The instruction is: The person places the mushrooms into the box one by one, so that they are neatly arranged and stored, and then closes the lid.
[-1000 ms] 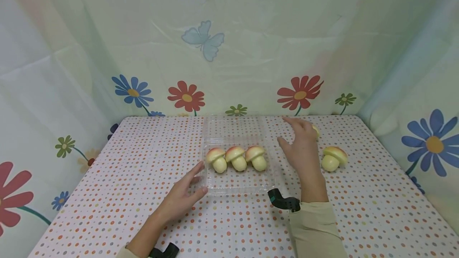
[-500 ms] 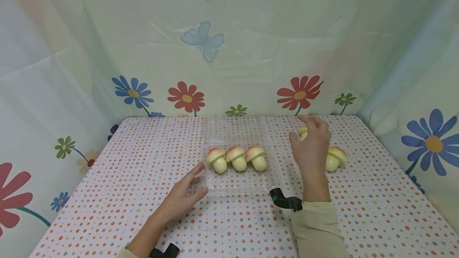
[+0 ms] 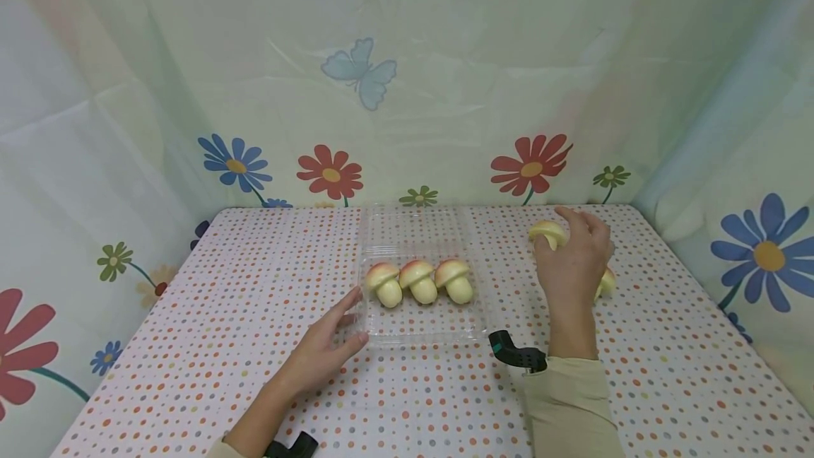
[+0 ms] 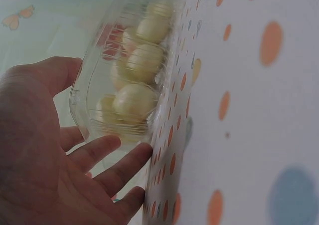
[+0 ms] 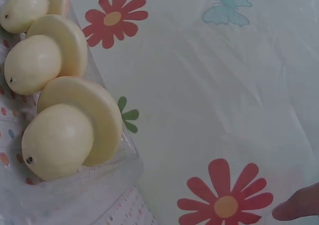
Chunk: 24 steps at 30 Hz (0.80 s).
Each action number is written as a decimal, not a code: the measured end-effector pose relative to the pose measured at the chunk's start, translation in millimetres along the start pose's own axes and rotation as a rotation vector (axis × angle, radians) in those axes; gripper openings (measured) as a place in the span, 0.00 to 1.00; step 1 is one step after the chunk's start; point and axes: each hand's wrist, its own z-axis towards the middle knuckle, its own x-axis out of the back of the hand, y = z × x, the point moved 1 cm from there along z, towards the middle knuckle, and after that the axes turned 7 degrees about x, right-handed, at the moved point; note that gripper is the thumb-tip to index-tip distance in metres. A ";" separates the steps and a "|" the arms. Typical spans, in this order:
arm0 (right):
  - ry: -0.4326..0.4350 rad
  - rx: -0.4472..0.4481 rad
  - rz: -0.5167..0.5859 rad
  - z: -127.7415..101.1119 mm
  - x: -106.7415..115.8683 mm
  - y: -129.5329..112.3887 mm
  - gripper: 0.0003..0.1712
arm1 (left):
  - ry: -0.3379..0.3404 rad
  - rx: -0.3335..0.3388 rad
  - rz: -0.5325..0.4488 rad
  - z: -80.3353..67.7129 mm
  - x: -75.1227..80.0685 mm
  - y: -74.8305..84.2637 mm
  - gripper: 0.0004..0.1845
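From the head view, the right hand (image 3: 574,260) is hovering at about 3 o'clock from the tray (image 3: 421,325), fingers loosely curved and spread, over two loose mushrooms. One mushroom (image 3: 548,233) is peeking out at the hand's 11 o'clock; the other (image 3: 607,281) is mostly hidden at its 4 o'clock. I cannot tell whether the fingers are touching either. My judgement: the rounded pieces are likely to roll off if nudged sideways, and the light tray could skid if bumped. The left hand (image 3: 331,340) is lying flat at the tray's 8 o'clock corner, fingers straight and slightly apart, touching its edge. Three tray mushrooms (image 3: 417,281) are lying in a row running 9 to 3 o'clock, each long axis pointing stem toward 5 o'clock.

In the left wrist view, the fingers (image 4: 107,155) are pressing the tray's (image 4: 82,88) wall, spread.

In the right wrist view, only one fingertip (image 5: 299,205) is showing at 4 o'clock; the tray mushrooms (image 5: 65,135) are showing stem ends toward the camera.
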 end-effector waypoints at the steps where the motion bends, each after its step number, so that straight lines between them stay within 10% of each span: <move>1: -0.013 -0.018 -0.007 0.8 0.3 2.0 0.30 | 0.000 -0.001 0.000 0.0 0.1 0.0 0.41; 24: -0.158 -0.237 -0.127 5.3 11.7 32.5 0.39 | 0.000 -0.002 0.005 0.5 0.1 0.0 0.42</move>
